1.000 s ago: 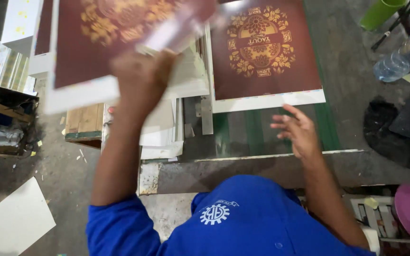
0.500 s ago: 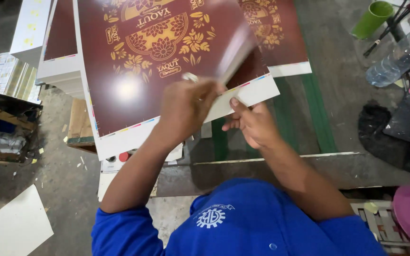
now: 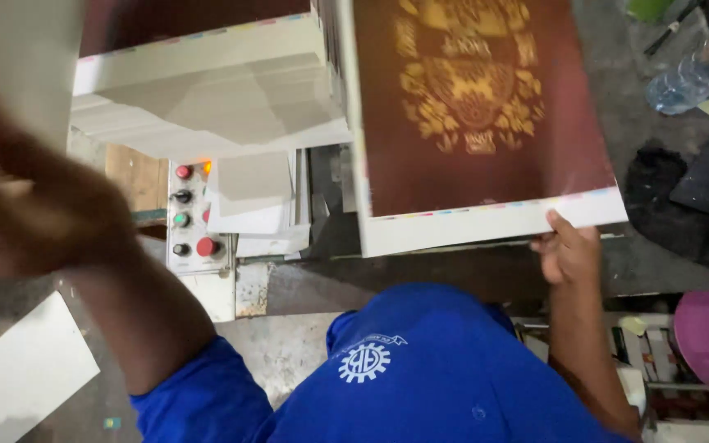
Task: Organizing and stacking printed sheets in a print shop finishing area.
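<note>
Maroon printed sheet (image 3: 478,107), long axis away

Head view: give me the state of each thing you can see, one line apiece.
Left hand: raised close to the camera, blurred; grip cannot be told.
Right hand: holds the near edge of the printed sheet.
Printed sheet: lies flat, maroon face up.
Stack of sheets: piled, white edges showing.
Control panel: one small lamp glows orange.
Plastic bottle: lies on its side.

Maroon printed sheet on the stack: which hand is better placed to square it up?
Right, probably. The right hand already grips the maroon printed sheet at its white near edge; the left hand is raised, blurred, away from it.
</note>
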